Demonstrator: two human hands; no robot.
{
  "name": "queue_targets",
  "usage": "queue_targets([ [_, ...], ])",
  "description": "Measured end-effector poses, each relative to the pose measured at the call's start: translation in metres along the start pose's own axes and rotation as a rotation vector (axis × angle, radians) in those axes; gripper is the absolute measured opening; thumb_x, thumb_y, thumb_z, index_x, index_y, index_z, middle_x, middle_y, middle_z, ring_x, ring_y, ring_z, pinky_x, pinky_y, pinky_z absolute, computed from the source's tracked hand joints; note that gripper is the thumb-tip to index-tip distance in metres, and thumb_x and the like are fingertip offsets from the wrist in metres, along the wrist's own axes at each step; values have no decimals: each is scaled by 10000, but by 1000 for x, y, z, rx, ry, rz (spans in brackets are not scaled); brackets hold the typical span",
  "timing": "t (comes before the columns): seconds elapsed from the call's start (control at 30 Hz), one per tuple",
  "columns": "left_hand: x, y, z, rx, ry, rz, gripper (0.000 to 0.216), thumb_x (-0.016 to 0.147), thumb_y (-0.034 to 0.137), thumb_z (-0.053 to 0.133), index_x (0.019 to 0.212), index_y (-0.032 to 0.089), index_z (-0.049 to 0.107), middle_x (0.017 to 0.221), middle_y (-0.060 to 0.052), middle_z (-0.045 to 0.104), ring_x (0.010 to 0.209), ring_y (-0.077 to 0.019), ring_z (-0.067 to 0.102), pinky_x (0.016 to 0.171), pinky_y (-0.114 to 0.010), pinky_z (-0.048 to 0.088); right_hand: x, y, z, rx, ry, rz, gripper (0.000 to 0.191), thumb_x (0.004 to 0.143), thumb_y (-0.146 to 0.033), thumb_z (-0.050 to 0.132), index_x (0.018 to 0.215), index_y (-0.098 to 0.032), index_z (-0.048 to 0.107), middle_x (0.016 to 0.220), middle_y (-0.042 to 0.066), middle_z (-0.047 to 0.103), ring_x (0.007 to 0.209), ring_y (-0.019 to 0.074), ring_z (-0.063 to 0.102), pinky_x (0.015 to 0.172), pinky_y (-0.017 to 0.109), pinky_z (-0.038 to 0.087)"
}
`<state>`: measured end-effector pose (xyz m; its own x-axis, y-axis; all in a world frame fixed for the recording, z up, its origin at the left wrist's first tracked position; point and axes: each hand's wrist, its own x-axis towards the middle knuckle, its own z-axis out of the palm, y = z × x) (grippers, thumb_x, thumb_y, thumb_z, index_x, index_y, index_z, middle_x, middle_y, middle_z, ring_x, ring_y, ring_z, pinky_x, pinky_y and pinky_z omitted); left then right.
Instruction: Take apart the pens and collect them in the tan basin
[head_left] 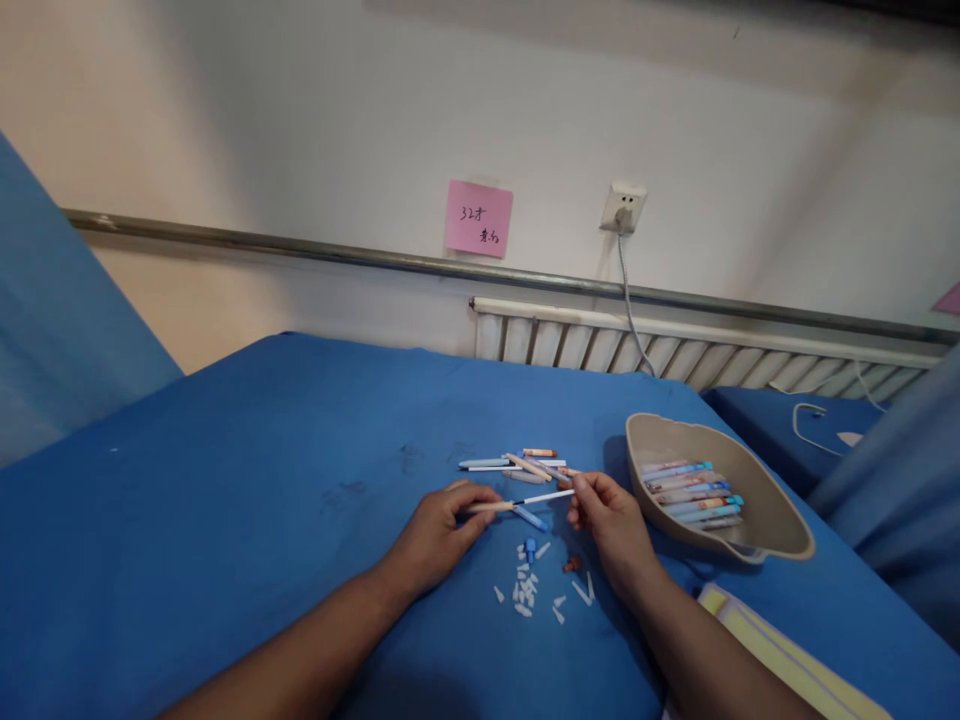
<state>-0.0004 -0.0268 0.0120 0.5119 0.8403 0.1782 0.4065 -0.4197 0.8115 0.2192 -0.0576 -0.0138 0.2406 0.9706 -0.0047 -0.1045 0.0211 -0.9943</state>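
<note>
My left hand point(439, 535) is closed around a pale tan pen barrel point(491, 507) lying level above the blue cloth. A thin white pen refill point(546, 497) lines up with the barrel's right end, its dark end at the barrel mouth. Thumb and fingers of my right hand point(615, 525) pinch the refill's far end. Just beyond both hands lies a loose pile of pen barrels and refills point(525, 466). A blue barrel point(531, 518) rests beneath the refill. Nearer me are several small white cone-shaped tips point(523, 590), a blue pen piece point(531, 549) and a brown one point(572, 565).
At right, a beige basket point(780, 535) holds several pens point(694, 495). A yellow item point(780, 650) lies under my right forearm. Behind the blue-covered table point(300, 430) are a radiator point(585, 345), a metal rail point(337, 255) and a plugged-in cable point(628, 295). Blue curtains hang at both sides.
</note>
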Motion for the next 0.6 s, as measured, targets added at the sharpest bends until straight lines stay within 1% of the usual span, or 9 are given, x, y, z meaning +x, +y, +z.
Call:
queue_targets([
  [0.07,0,2,1,-8,17,15,179,823,245,532,932,224,672,933,-15,658,893,-165,595,818,-266,438,-1,1,1,-13,-21,1,355,734,-523,599,719,-170,563,523,-38,533,470,89,443,481,203,361],
  [0.13,0,3,2,-56,90,-5,179,791,252,575,944,206,655,913,-25,651,871,-172,597,804,-279,449,-2,3,2,-20,-46,16,358,713,-524,619,716,-170,566,527,-30,548,464,87,452,473,201,374],
  [0.23,-2,7,5,-215,221,-87,335,732,291,644,1043,181,580,869,-31,644,790,-171,609,738,-289,479,-4,7,3,-19,-79,80,363,678,-526,648,719,-175,563,543,-21,567,454,86,462,432,190,383],
  [0.3,-3,9,8,-345,267,-121,412,710,314,665,1076,175,536,857,-32,643,771,-171,617,721,-294,491,-6,8,3,-21,-99,134,369,666,-530,655,734,-181,556,548,-21,563,448,89,459,383,177,374],
  [0.43,-4,12,10,-514,301,-134,439,683,298,690,1063,173,511,852,-26,641,767,-164,622,729,-296,495,-9,8,4,-19,-134,191,386,668,-541,651,753,-181,541,552,-18,547,448,89,447,318,146,342],
  [0.6,-5,10,12,-525,267,-120,425,695,265,693,1067,172,511,842,-18,638,753,-151,616,719,-278,491,-11,7,4,17,-158,214,395,690,-544,633,826,-183,550,588,-15,551,460,81,447,328,133,337],
])
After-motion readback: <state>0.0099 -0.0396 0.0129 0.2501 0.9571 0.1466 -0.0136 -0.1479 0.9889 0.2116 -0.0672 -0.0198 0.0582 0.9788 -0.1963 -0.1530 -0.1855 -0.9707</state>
